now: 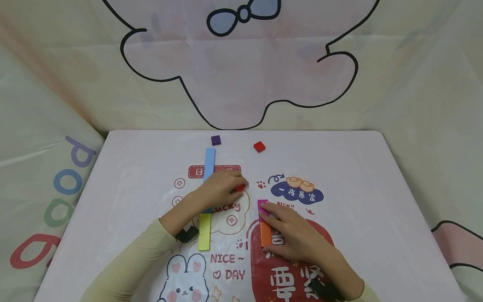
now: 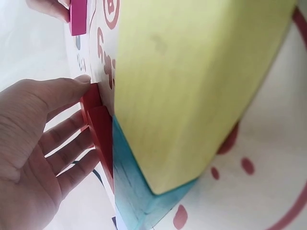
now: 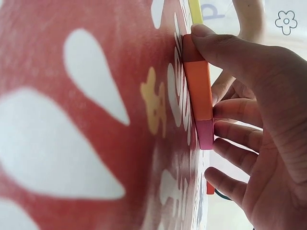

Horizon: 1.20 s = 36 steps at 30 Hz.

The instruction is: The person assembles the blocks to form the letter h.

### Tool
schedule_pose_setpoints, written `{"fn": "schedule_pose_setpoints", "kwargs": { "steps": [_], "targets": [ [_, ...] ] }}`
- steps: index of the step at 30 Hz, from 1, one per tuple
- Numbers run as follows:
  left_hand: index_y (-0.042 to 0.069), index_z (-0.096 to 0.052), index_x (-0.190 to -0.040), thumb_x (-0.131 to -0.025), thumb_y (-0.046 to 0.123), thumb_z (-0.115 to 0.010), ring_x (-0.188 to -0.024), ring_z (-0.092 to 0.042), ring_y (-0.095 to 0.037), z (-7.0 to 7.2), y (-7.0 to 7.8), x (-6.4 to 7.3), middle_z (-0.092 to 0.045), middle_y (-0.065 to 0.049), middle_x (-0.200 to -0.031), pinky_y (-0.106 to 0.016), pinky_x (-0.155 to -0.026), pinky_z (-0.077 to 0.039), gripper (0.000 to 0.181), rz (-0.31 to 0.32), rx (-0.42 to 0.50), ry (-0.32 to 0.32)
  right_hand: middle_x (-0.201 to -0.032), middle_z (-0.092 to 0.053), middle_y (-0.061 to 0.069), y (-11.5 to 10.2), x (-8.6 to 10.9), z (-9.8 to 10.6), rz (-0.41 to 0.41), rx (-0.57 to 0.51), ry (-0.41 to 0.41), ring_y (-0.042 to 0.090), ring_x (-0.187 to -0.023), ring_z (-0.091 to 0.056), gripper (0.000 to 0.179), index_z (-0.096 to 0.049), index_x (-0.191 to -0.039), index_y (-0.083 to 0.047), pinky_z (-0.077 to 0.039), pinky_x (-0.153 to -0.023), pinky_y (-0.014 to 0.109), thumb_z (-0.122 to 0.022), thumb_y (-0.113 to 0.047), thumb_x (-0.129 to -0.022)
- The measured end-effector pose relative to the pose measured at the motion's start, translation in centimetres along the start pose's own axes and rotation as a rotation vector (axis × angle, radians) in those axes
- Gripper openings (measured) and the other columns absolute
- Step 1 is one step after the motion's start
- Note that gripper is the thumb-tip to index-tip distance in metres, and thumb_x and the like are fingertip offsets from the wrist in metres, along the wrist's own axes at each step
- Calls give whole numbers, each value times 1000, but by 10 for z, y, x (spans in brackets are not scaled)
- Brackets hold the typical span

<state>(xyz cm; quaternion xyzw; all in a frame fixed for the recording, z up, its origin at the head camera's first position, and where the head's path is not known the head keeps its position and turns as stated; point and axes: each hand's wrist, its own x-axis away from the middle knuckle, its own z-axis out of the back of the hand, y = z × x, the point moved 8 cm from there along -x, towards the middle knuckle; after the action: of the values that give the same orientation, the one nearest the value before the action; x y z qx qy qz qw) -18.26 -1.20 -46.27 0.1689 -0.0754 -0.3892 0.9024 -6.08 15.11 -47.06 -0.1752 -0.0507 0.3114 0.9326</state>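
My left hand point(image 1: 222, 189) reaches over a blue strip block point(image 1: 209, 159) and pinches a red block point(image 1: 240, 188) between thumb and fingers. Red pieces point(image 2: 100, 129) also show beside the thumb in the left wrist view, close to the blue strip. A yellow block point(image 1: 204, 233) lies end to end with the blue one, on its near side. My right hand point(image 1: 294, 228) holds an orange block point(image 1: 266, 235) and a magenta block point(image 1: 263, 205) in line, thumb at the orange near end and fingertips on the magenta. The left palm partly hides the blue strip.
Towards the back of the white table point(image 1: 151, 151) lie a small dark purple block point(image 1: 216, 140) and a small red block point(image 1: 259, 147). Flat printed drawings and lettering cover the table's middle and front. A patterned cloth point(image 1: 241, 84) hangs behind the table.
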Motion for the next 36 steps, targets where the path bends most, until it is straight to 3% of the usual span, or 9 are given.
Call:
{"fn": "schedule_pose_setpoints", "kwargs": {
  "steps": [21, 36],
  "targets": [
    [17, -75, -128, -99, 27, -75, -100, -66, -15, 1, 1, 2, -73, 1, -115, -33, -95, -59, 31, -10, -4, 23, -164, -49, 4, -5, -1, -3, 6, 15, -15, 28, -148, -52, 95, -54, -156, -18, -56, -113, 51, -89, -58, -77],
    [17, -73, -130, -100, 29, -74, -105, -66, -16, -1, -1, 2, -72, 0, -118, -36, -102, -58, 32, 16, 0, -2, -166, -46, -1, -6, -2, -3, -21, -23, -31, 25, -150, -49, 96, -53, -157, -21, -55, -114, 50, -89, -58, -76]
  ]
}}
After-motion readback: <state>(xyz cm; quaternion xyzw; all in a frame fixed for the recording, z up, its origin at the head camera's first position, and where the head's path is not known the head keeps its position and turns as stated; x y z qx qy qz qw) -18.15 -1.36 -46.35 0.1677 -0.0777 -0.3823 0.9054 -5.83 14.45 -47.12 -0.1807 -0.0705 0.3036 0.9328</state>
